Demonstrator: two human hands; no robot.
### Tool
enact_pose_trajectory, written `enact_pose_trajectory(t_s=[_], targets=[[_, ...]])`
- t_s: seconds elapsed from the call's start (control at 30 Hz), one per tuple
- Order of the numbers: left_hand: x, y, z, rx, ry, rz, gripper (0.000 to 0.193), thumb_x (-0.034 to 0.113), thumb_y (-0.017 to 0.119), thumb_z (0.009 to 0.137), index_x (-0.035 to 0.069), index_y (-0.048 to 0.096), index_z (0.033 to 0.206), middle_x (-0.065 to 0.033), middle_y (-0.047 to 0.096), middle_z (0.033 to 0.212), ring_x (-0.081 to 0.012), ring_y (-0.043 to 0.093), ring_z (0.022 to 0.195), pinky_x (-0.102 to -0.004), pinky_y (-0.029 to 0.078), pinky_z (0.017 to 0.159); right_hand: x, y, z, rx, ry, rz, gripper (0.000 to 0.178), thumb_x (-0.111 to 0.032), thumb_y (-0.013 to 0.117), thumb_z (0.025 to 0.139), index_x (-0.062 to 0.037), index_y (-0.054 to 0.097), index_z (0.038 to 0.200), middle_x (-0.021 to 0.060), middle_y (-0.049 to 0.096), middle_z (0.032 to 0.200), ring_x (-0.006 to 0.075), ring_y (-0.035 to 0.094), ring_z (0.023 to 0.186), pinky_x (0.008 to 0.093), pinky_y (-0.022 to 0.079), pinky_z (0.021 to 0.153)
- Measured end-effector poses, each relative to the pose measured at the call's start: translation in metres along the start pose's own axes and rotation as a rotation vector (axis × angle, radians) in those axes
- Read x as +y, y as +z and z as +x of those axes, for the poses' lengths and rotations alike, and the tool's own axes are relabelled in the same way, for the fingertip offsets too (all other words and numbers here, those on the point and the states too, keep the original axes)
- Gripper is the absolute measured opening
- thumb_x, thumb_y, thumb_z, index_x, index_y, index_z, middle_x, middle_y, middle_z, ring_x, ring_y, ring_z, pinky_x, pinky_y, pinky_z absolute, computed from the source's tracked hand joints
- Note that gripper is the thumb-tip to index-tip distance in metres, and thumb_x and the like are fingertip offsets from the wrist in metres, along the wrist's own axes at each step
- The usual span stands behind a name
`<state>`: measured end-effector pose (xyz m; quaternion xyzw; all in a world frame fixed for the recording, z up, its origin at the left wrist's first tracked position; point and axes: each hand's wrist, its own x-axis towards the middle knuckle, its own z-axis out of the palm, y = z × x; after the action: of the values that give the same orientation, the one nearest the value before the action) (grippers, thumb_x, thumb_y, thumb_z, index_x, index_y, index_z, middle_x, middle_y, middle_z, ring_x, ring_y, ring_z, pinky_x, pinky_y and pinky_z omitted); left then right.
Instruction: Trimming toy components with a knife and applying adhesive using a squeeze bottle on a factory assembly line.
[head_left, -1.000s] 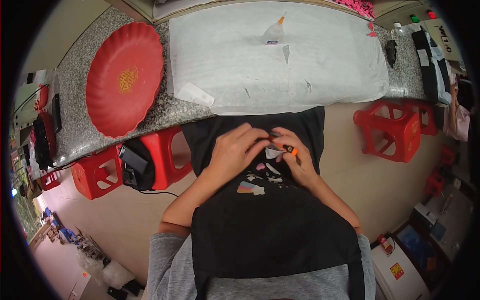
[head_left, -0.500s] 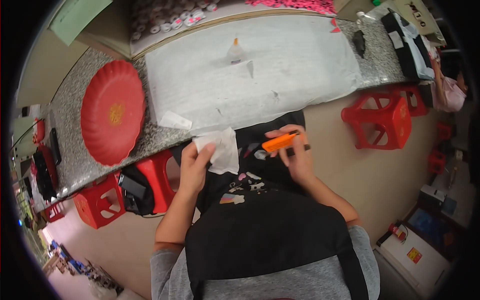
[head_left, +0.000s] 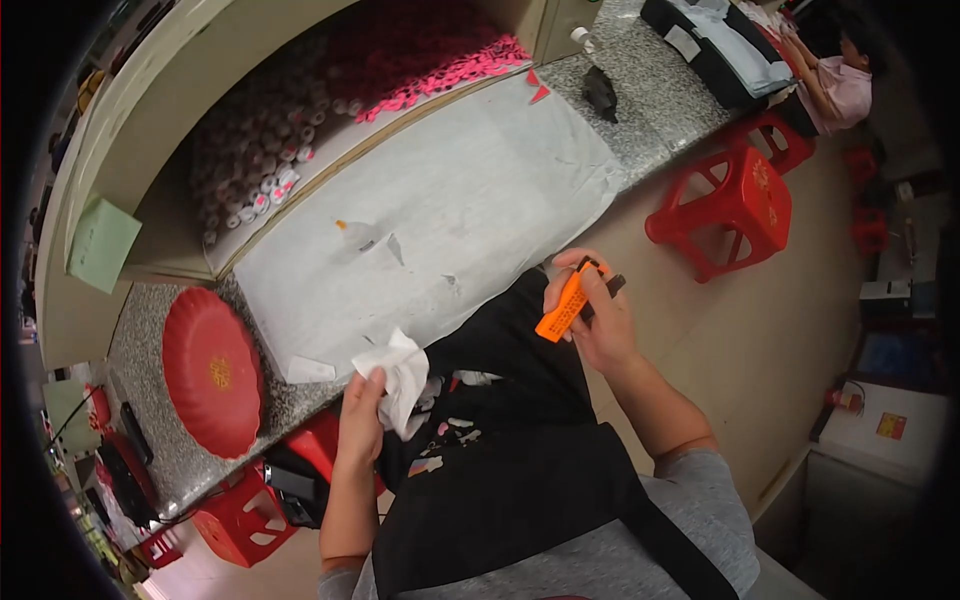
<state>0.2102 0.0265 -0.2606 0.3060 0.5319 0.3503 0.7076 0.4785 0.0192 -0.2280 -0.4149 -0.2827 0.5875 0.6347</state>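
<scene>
Between the thumb and fingers of my left hand [head_left: 361, 418] hangs a crumpled white tissue [head_left: 401, 378], above my black apron [head_left: 520, 470] near the table's front edge. My right hand [head_left: 604, 318] is closed round a flat orange handheld object [head_left: 567, 310] with black parts; its exact kind is unclear. The two hands are well apart. A small clear bottle with an orange tip [head_left: 354, 236] stands on the white sheet [head_left: 470, 190] covering the worktop. A small white slip [head_left: 311, 370] lies at that sheet's near left corner.
A red scalloped tray [head_left: 212, 385] sits on the granite table at left. Behind the sheet, a shelf holds white rolls [head_left: 262, 195] and pink pieces [head_left: 450, 75]. Red stools [head_left: 735, 210] stand at right and below the table. Another person [head_left: 840, 90] works at the far right.
The view has turned, tilting the table. My left hand still pinches the tissue, lower in the picture. The orange object in my right hand has turned from nearly level to steeply slanted.
</scene>
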Motion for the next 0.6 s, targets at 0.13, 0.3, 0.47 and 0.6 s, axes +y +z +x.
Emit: enact_pose_trajectory(t_s=[0.13, 0.3, 0.47, 0.6], targets=[[-0.037, -0.005, -0.002, -0.346, 0.001, 0.937, 0.027, 0.026, 0.050, 0.081, -0.001, 0.054, 0.084, -0.0112, 0.056, 0.061, -0.0234, 0.054, 0.051, -0.0284, 0.041, 0.050, -0.062, -0.043, 0.042, 0.195, -0.126, -0.372, 0.021, -0.023, 0.042, 0.085, -0.0039, 0.045, 0.095, 0.0076, 0.053, 0.063, 0.0060, 0.043, 0.044, 0.0168, 0.032, 0.038], [-0.041, 0.015, 0.010, -0.263, 0.348, 1.412, 0.028, 0.026, 0.056, 0.075, -0.001, 0.054, 0.067, -0.0181, 0.054, 0.058, -0.0325, 0.055, 0.057, -0.0381, 0.043, 0.052, -0.119, -0.137, 0.168, 0.350, -0.153, -1.245, 0.026, -0.028, 0.056, 0.076, -0.0028, 0.052, 0.078, 0.0055, 0.056, 0.059, 0.0141, 0.054, 0.057, 0.0268, 0.040, 0.052], [-0.049, 0.026, 0.016, -0.331, 0.365, 1.687, 0.019, 0.017, 0.056, 0.071, -0.002, 0.054, 0.066, -0.0220, 0.053, 0.059, -0.0370, 0.053, 0.058, -0.0446, 0.042, 0.059, -0.112, -0.178, 0.275, 0.534, -0.133, -1.674, 0.039, -0.037, 0.060, 0.067, -0.0071, 0.056, 0.092, 0.0129, 0.060, 0.083, 0.0286, 0.057, 0.082, 0.0382, 0.045, 0.069], [-0.044, 0.040, 0.012, -0.233, 0.313, 1.641, 0.009, 0.008, 0.054, 0.069, 0.000, 0.053, 0.073, -0.0205, 0.053, 0.065, -0.0372, 0.053, 0.067, -0.0438, 0.042, 0.062, -0.116, -0.174, 0.299, 0.414, 0.088, -1.697, 0.039, -0.035, 0.062, 0.065, -0.0082, 0.058, 0.093, 0.0146, 0.058, 0.094, 0.0300, 0.054, 0.090, 0.0398, 0.044, 0.074]])
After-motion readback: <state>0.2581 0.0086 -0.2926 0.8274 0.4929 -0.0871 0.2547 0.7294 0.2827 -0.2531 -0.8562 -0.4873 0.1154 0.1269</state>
